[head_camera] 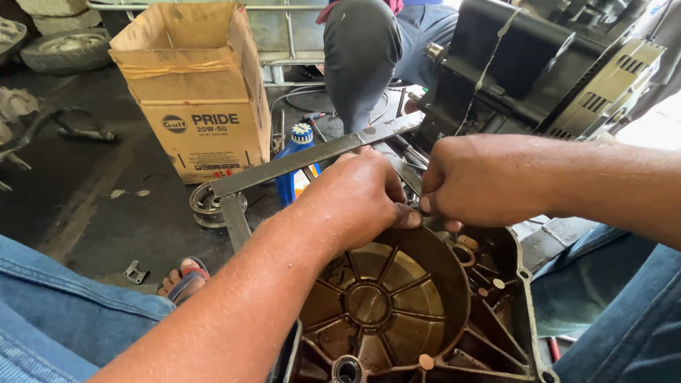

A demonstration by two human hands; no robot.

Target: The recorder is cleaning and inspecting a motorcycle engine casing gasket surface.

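Here, the left hand (362, 195) is clenched, fingers curled down onto the upper rim of an oily engine crankcase cover (397, 305) that lies open just below both hands. The right hand (472, 181) sits just beside it, thumb and fingers pinched shut on something too small to make out. A flat metal bar (298, 162) runs just behind the left hand's knuckles. Beyond it stand a blue oil bottle (296, 159) and a cardboard box (195, 85); another person's knee (362, 57) is farther off.
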